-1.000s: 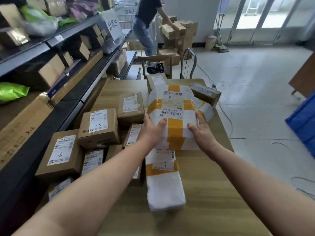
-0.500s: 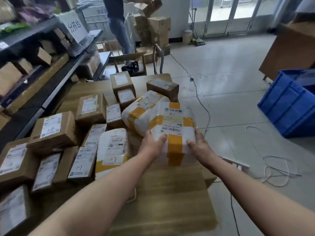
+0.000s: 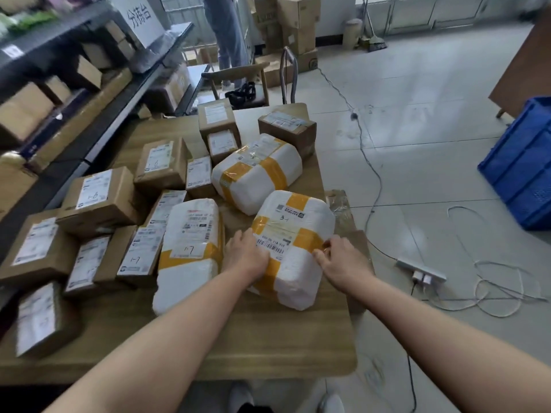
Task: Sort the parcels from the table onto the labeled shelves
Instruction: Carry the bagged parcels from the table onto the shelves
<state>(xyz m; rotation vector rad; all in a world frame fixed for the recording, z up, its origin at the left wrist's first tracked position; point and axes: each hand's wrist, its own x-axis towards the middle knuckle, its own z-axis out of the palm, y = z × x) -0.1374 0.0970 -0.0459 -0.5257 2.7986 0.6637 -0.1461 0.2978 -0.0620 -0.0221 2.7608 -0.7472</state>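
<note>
A white bagged parcel with yellow tape (image 3: 293, 234), marked 3-1, is at the right side of the wooden table (image 3: 268, 347). My left hand (image 3: 246, 257) grips its left side and my right hand (image 3: 343, 263) grips its right side. Beside it on the left lies another white parcel (image 3: 190, 248) marked 1-7. A third white parcel (image 3: 256, 171) lies behind. Several brown cardboard boxes (image 3: 101, 195) with labels cover the table's left half. The shelves (image 3: 98, 120) run along the left.
A person (image 3: 223, 34) stands by stacked cartons (image 3: 295, 28) at the back. A chair (image 3: 241, 81) is behind the table. A blue crate (image 3: 524, 165) stands on the floor at right. Cables and a power strip (image 3: 420, 268) lie on the floor.
The parcel held in both hands has come toward me and to the right, from the table's middle to its right side. My view has swung right, off the shelves.
</note>
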